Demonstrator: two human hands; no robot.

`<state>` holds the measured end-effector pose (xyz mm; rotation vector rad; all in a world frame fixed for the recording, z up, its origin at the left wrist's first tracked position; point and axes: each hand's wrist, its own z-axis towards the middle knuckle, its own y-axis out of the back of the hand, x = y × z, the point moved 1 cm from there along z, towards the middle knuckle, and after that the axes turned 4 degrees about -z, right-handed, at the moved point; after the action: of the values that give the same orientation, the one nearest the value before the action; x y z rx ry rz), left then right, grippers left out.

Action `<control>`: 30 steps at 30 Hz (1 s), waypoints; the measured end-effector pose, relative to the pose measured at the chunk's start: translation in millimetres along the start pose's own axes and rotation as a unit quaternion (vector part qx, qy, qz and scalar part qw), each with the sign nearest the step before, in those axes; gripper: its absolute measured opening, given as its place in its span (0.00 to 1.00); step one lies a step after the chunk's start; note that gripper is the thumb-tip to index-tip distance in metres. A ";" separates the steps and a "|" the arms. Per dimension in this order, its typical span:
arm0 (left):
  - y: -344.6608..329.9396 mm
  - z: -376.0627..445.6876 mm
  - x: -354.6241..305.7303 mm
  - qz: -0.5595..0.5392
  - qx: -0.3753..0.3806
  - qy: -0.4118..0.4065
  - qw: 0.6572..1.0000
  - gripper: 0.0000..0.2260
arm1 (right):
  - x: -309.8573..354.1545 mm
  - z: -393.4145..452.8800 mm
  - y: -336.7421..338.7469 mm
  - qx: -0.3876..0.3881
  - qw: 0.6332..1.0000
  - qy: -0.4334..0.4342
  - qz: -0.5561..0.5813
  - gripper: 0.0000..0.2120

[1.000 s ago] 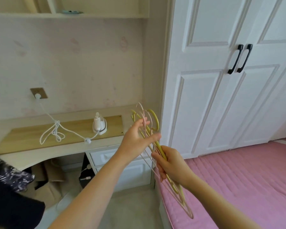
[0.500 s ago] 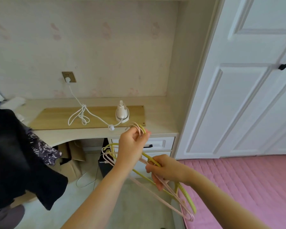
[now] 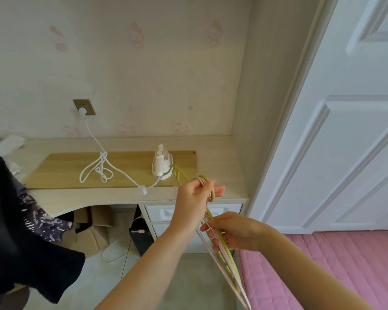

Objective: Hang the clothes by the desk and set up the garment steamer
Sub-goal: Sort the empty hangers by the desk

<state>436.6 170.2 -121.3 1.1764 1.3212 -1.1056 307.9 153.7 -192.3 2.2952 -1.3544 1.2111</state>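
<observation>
A bundle of thin green and pink hangers (image 3: 224,253) runs between both hands over the desk's right end. My left hand (image 3: 194,199) grips the hooks at the top. My right hand (image 3: 235,231) holds the hanger bars lower down. The white garment steamer (image 3: 162,164) stands upright on the wooden board on the desk (image 3: 76,198), just behind my left hand. Its white cord (image 3: 99,168) lies looped on the board and is plugged into the wall socket (image 3: 83,107). Dark clothes (image 3: 16,231) hang at the far left.
White wardrobe doors (image 3: 345,130) stand on the right, with a pink bed (image 3: 334,265) below them. Under the desk are cardboard boxes (image 3: 94,231) and a black box (image 3: 141,240). White drawers (image 3: 164,213) sit below the desk's right end.
The view has swung left and down, away from the wardrobe toward the desk. Both hands brought the hangers lower and nearer the desk edge, with the hooks now close to the steamer.
</observation>
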 end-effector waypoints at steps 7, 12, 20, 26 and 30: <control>-32.4 66.3 -33.2 -0.057 0.012 -0.001 0.998 0.10 | 53.8 12.3 57.3 0.072 0.995 0.039 0.048 0.06; -48.6 106.3 -47.3 -0.066 0.026 -0.025 0.997 0.13 | 85.7 36.5 87.2 0.062 0.992 0.091 0.061 0.06; -35.4 181.2 -51.0 -0.040 0.033 -0.010 0.999 0.12 | 132.5 89.3 111.2 0.004 0.993 0.082 0.082 0.10; -7.6 250.0 -40.1 -0.091 0.045 0.030 0.994 0.09 | 167.8 145.6 124.7 -0.194 0.972 0.136 -0.015 0.13; 22.4 295.0 -22.9 -0.128 0.070 0.084 0.986 0.12 | 182.8 188.7 135.8 -0.338 0.923 0.111 -0.147 0.15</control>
<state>490.3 -121.6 -120.4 1.2494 1.5793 -1.3251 344.5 -139.4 -206.4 1.7256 -1.0693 0.7231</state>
